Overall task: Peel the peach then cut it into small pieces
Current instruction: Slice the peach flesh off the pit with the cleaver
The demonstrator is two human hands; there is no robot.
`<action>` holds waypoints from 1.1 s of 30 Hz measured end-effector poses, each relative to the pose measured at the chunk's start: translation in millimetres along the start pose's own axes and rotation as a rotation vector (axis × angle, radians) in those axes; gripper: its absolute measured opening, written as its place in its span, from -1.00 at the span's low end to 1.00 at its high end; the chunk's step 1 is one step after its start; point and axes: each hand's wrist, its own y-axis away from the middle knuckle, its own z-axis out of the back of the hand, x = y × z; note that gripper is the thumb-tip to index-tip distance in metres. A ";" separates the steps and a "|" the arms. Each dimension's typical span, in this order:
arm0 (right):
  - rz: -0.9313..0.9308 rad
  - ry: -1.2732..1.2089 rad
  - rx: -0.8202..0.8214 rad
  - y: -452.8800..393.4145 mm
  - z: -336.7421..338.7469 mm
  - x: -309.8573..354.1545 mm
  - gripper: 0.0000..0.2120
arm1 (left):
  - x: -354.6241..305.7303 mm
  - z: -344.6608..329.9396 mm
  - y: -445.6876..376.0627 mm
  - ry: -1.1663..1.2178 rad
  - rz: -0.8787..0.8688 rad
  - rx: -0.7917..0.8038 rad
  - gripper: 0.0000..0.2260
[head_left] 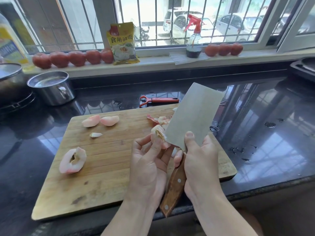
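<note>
My left hand holds a peeled peach piece above the wooden cutting board. My right hand grips a cleaver by its wooden handle, thumb pressed on the blade, whose edge meets the held piece. A peach half with an empty pit hollow lies at the board's left. Two pale wedges and a small chip rest farther back. Peach peelings are piled behind the blade.
A red peeler lies on the dark counter behind the board. A steel pot stands at the left by a stove. Tomatoes, a yellow packet and a spray bottle line the windowsill.
</note>
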 end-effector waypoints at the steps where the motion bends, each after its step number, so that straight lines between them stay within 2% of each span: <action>1: -0.007 -0.009 -0.001 0.0 -0.6 -0.8 -0.88 | 0.0 0.7 -0.2 0.000 0.000 -0.003 -0.83; 9: 0.037 0.006 0.001 -4.7 0.7 -5.7 -0.87 | -1.1 -0.8 -1.1 -0.008 0.013 -0.037 -0.82; 14: 0.065 0.044 0.036 -11.2 4.1 -5.0 -0.90 | -1.0 3.0 -3.9 -0.023 0.044 -0.010 -0.73; 21: 0.125 0.067 0.120 -15.1 11.0 -6.1 -0.91 | -7.2 4.9 -2.6 -0.036 0.102 0.036 -0.80; 27: 0.147 0.199 0.255 -24.7 26.3 2.7 -0.91 | -25.9 10.8 -5.7 -0.042 0.275 0.090 -0.82; 33: 0.082 0.398 0.378 -36.5 44.7 22.1 -0.87 | -38.6 8.9 -7.8 -0.223 0.438 0.119 -0.76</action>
